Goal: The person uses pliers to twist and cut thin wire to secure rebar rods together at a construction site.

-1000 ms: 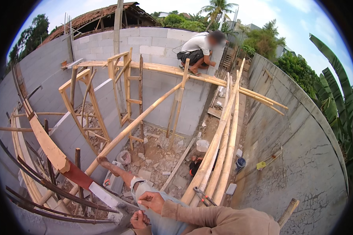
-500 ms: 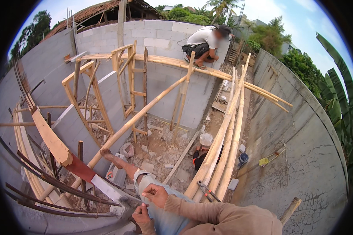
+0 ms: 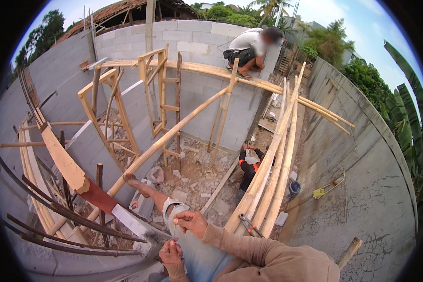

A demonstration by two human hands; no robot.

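Note:
Above my lap, my right hand (image 3: 192, 223) is closed in a pinch with its fingertips together. Just below and to its left, my left hand (image 3: 170, 252) is closed too, thumb against fingers. A thin wire-like strand (image 3: 175, 231) seems to run between the two; its ends are hidden in my fingers. Right of my hands, pincers (image 3: 250, 225) with orange-and-black handles rest on the bamboo poles (image 3: 268, 188). My bare foot (image 3: 132, 180) braces on a slanting bamboo pole (image 3: 174, 130).
Dark steel bars (image 3: 75, 218) jut in from the left beside a wooden board (image 3: 63, 157). A person (image 3: 249, 47) squats on the far bamboo scaffold. Down on the rubble floor (image 3: 197, 181) another person (image 3: 249, 169) bends over. A grey wall (image 3: 362, 155) rises at right.
The view has shifted slightly. My hands stay close together, the right a little higher. The person below has moved out from behind the bamboo poles, with both arms now showing.

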